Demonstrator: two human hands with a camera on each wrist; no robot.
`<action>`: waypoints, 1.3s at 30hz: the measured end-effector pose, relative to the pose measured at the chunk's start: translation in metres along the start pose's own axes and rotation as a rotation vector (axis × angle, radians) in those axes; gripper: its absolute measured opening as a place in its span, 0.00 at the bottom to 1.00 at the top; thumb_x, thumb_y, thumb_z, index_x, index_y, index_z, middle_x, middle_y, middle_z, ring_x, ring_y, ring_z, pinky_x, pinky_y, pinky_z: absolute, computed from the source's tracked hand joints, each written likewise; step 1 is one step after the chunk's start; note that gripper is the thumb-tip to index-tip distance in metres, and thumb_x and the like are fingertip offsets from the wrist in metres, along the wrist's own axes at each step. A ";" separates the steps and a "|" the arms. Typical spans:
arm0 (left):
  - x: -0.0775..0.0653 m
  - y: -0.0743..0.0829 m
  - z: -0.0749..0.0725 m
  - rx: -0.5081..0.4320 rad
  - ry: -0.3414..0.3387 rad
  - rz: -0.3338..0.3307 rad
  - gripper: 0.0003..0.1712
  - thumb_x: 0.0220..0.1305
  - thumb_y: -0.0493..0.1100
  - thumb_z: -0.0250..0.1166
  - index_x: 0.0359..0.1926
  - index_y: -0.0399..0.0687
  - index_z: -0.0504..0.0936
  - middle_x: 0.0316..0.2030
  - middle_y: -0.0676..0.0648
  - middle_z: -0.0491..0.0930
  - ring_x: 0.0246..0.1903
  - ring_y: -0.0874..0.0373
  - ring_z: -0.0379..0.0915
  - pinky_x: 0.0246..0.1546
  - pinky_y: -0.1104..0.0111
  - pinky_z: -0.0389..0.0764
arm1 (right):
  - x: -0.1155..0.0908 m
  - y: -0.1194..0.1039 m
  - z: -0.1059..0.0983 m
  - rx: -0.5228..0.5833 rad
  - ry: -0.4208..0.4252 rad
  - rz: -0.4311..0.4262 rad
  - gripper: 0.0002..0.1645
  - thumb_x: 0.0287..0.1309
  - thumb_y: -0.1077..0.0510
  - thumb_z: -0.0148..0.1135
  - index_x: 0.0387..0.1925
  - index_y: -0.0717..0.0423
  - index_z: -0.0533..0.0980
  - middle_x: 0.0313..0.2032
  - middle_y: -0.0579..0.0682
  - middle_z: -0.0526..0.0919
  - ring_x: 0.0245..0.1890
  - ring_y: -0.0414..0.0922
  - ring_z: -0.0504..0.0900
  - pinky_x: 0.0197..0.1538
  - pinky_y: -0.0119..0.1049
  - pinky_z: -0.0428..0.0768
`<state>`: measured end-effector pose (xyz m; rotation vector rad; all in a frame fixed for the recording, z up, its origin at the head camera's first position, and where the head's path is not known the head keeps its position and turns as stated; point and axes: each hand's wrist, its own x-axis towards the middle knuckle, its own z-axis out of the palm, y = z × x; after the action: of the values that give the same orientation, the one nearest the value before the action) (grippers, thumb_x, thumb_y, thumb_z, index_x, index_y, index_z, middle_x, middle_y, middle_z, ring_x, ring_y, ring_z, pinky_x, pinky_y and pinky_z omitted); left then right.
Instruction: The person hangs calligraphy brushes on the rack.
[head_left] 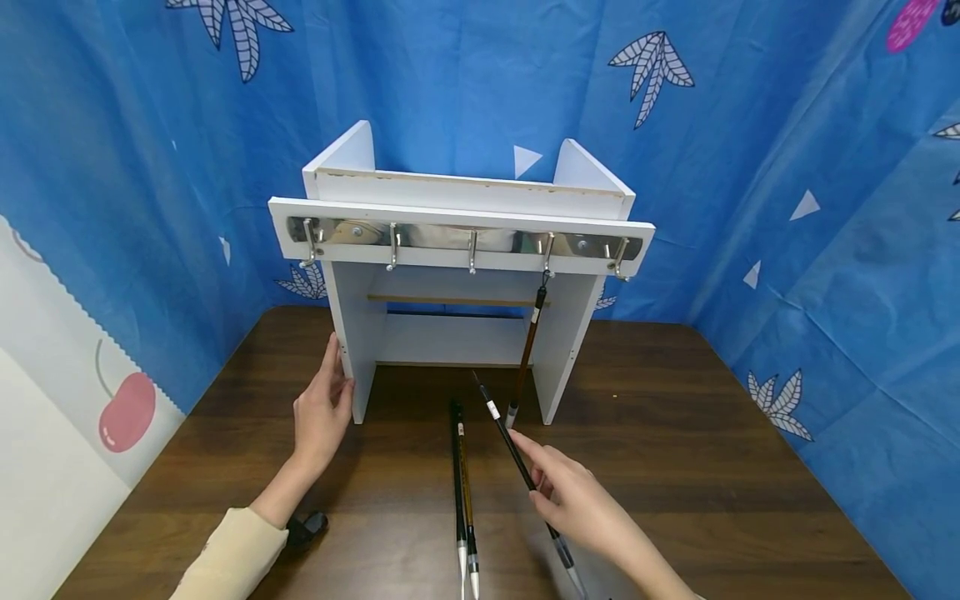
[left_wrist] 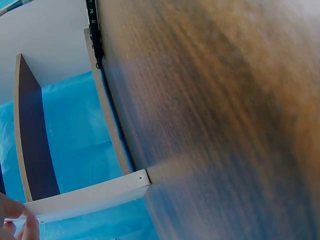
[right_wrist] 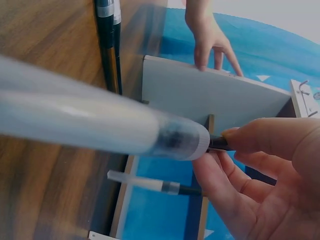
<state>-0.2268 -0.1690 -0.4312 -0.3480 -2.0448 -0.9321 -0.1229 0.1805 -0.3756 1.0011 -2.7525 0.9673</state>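
A white wooden rack point(head_left: 350, 333) stands on the table, with a metal strip of several hooks across its front. My left hand point(head_left: 322, 408) rests its fingers against the outer side and front edge of the left panel. Between thumb and fingers, my right hand point(head_left: 566, 492) pinches a black-handled calligraphy brush point(head_left: 513, 450), its loop end pointing up toward the rack. In the right wrist view the clear cap point(right_wrist: 125, 125) over its white bristles is near the camera. A brown calligraphy brush point(head_left: 530, 337) hangs from the second hook from the right, bristles down.
Two more calligraphy brushes point(head_left: 459, 483) lie side by side on the brown wood-grain table point(head_left: 660, 417), left of my right hand. A dark object point(head_left: 306, 528) shows at my left wrist. Blue patterned curtain point(head_left: 465, 75) hangs close behind the rack.
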 end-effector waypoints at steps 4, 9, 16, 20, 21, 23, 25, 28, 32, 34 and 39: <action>0.000 0.000 0.000 0.000 -0.005 -0.006 0.50 0.52 0.21 0.64 0.72 0.51 0.54 0.52 0.33 0.75 0.36 0.40 0.80 0.31 0.51 0.80 | -0.001 -0.003 -0.002 -0.008 0.016 -0.011 0.46 0.47 0.76 0.62 0.68 0.54 0.59 0.30 0.41 0.67 0.25 0.33 0.70 0.27 0.27 0.75; -0.001 -0.001 0.001 0.001 0.008 0.010 0.51 0.50 0.20 0.65 0.72 0.49 0.55 0.51 0.32 0.75 0.35 0.40 0.80 0.30 0.50 0.80 | -0.001 -0.007 -0.005 -0.011 0.048 -0.023 0.48 0.47 0.77 0.62 0.69 0.52 0.59 0.30 0.41 0.67 0.25 0.32 0.70 0.27 0.27 0.75; -0.001 -0.002 0.001 -0.003 0.013 0.008 0.50 0.50 0.20 0.64 0.71 0.49 0.56 0.51 0.33 0.75 0.34 0.40 0.80 0.29 0.50 0.80 | -0.001 -0.009 -0.007 -0.012 0.063 -0.028 0.49 0.46 0.78 0.61 0.69 0.50 0.58 0.31 0.41 0.68 0.26 0.33 0.70 0.27 0.26 0.75; -0.002 -0.002 0.001 -0.001 0.012 0.012 0.50 0.50 0.20 0.65 0.71 0.49 0.56 0.51 0.33 0.75 0.34 0.40 0.80 0.28 0.51 0.80 | -0.002 -0.011 -0.007 -0.018 0.065 -0.020 0.49 0.47 0.78 0.60 0.69 0.49 0.58 0.31 0.40 0.68 0.26 0.33 0.69 0.26 0.26 0.75; -0.002 -0.002 0.001 -0.003 0.010 0.012 0.50 0.50 0.20 0.64 0.71 0.49 0.56 0.51 0.33 0.75 0.35 0.40 0.80 0.29 0.50 0.80 | -0.002 -0.011 -0.007 -0.020 0.068 -0.021 0.49 0.47 0.78 0.61 0.69 0.49 0.58 0.31 0.40 0.67 0.26 0.33 0.69 0.26 0.26 0.75; -0.002 -0.002 0.001 0.000 0.006 0.008 0.50 0.51 0.21 0.65 0.72 0.50 0.55 0.51 0.33 0.75 0.35 0.40 0.80 0.29 0.51 0.80 | -0.002 -0.012 -0.008 -0.024 0.077 -0.027 0.49 0.46 0.78 0.61 0.69 0.49 0.58 0.31 0.40 0.67 0.26 0.33 0.69 0.26 0.26 0.75; -0.001 -0.002 0.001 0.002 0.003 0.003 0.50 0.51 0.21 0.64 0.72 0.51 0.55 0.52 0.33 0.75 0.36 0.40 0.80 0.30 0.51 0.80 | -0.002 -0.013 -0.008 -0.022 0.084 -0.032 0.50 0.46 0.78 0.61 0.69 0.49 0.58 0.31 0.40 0.67 0.27 0.34 0.69 0.26 0.26 0.75; -0.001 -0.002 0.000 0.003 -0.001 -0.003 0.50 0.52 0.22 0.64 0.72 0.52 0.54 0.52 0.33 0.74 0.36 0.40 0.80 0.30 0.51 0.80 | -0.002 -0.014 -0.008 -0.018 0.094 -0.035 0.50 0.46 0.78 0.60 0.69 0.48 0.58 0.31 0.40 0.68 0.28 0.34 0.69 0.26 0.26 0.75; -0.002 -0.002 0.000 0.000 0.001 0.001 0.50 0.52 0.22 0.64 0.72 0.50 0.55 0.52 0.33 0.74 0.36 0.40 0.80 0.30 0.51 0.80 | -0.002 -0.016 -0.009 -0.015 0.104 -0.035 0.50 0.46 0.78 0.60 0.69 0.48 0.58 0.32 0.39 0.69 0.30 0.35 0.70 0.27 0.27 0.75; -0.002 -0.002 0.000 -0.001 0.002 0.003 0.49 0.52 0.22 0.64 0.72 0.50 0.55 0.52 0.33 0.74 0.36 0.41 0.80 0.30 0.51 0.80 | -0.002 -0.017 -0.009 -0.009 0.112 -0.033 0.50 0.46 0.78 0.60 0.70 0.47 0.58 0.32 0.39 0.69 0.31 0.36 0.70 0.26 0.27 0.75; -0.001 -0.001 0.000 0.004 0.002 0.004 0.50 0.52 0.22 0.65 0.72 0.51 0.55 0.53 0.34 0.74 0.37 0.41 0.80 0.31 0.52 0.80 | -0.002 -0.019 -0.011 0.020 0.143 -0.024 0.51 0.46 0.79 0.59 0.70 0.47 0.58 0.32 0.40 0.69 0.31 0.36 0.70 0.24 0.26 0.75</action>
<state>-0.2268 -0.1697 -0.4327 -0.3493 -2.0429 -0.9255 -0.1115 0.1765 -0.3573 0.9259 -2.6141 1.0228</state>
